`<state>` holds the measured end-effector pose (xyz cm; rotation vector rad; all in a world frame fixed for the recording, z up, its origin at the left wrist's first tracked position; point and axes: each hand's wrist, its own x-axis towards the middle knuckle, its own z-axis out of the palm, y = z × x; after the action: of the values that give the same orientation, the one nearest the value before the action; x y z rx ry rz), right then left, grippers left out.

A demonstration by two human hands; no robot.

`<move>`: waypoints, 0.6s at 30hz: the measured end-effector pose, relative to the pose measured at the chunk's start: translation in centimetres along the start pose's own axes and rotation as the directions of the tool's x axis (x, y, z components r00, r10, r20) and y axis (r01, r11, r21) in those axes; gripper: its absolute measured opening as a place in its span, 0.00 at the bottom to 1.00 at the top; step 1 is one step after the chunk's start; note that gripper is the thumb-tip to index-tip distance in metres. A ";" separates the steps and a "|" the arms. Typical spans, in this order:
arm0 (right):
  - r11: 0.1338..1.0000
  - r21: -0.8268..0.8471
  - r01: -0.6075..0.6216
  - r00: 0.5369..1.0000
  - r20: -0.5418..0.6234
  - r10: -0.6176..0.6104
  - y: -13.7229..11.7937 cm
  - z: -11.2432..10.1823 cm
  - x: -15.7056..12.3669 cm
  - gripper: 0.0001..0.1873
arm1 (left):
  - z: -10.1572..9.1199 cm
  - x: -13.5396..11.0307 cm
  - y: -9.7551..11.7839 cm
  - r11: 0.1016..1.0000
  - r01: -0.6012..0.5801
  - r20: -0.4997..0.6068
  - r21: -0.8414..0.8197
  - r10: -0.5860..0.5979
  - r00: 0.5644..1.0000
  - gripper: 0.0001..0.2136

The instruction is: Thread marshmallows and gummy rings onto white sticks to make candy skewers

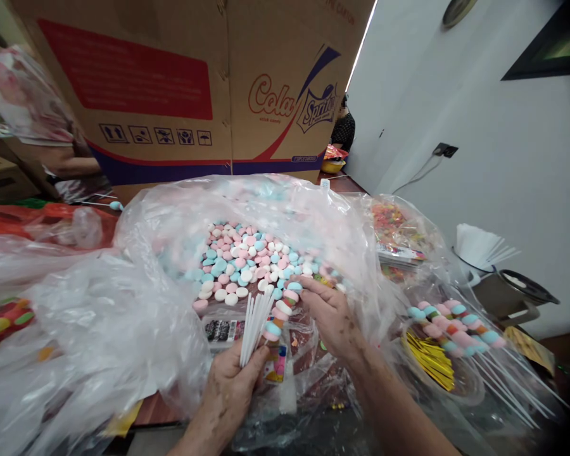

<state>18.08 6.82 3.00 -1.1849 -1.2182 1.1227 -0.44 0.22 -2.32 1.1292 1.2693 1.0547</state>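
My left hand point(231, 375) is closed round a bundle of thin white plastic sticks point(256, 323). The same hand grips a candy skewer point(281, 311) threaded with pink, white, blue and darker pieces, leaning up to the right. At the skewer's top end, my right hand point(330, 313) has its fingertips on a blue candy point(294, 287); its thumb is mostly hidden. Just beyond both hands, a large clear plastic bag point(313, 209) lies open, with loose pink, blue and white round candies point(240, 256) spilling at its mouth.
A tall cardboard carton point(171, 82) stands behind the bag. On the right are finished-looking candy skewers point(460, 326), a tub of gold twist ties point(430, 361), bagged gummies point(394, 221) and a container of white sticks point(482, 247). Crumpled plastic point(99, 310) covers the left; another person point(33, 101) is behind.
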 end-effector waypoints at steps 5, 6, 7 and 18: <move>0.999 0.007 0.041 0.993 0.109 -0.042 0.2 -0.3 -0.5 0.19 | 0.2 0.1 0.1 1.000 0.016 -0.007 0.007 -0.016 1.000 0.19; 0.999 0.005 0.046 0.991 0.124 -0.046 0.3 -0.3 -0.7 0.19 | 0.2 0.1 0.0 1.000 0.019 -0.007 0.004 -0.019 1.000 0.20; 0.998 -0.003 0.058 0.990 0.130 -0.057 0.5 -0.4 -0.8 0.20 | 0.2 0.1 0.0 1.000 0.020 -0.008 0.001 -0.020 1.000 0.21; 0.665 -0.427 0.613 0.767 0.117 -0.631 0.2 0.7 -1.6 0.15 | 0.1 0.0 -0.4 1.000 0.012 -0.053 -0.003 -0.013 0.999 0.19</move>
<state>17.32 5.30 2.69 -0.9680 -1.7348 0.2940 -0.35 0.15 -2.72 1.0959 1.3145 1.0834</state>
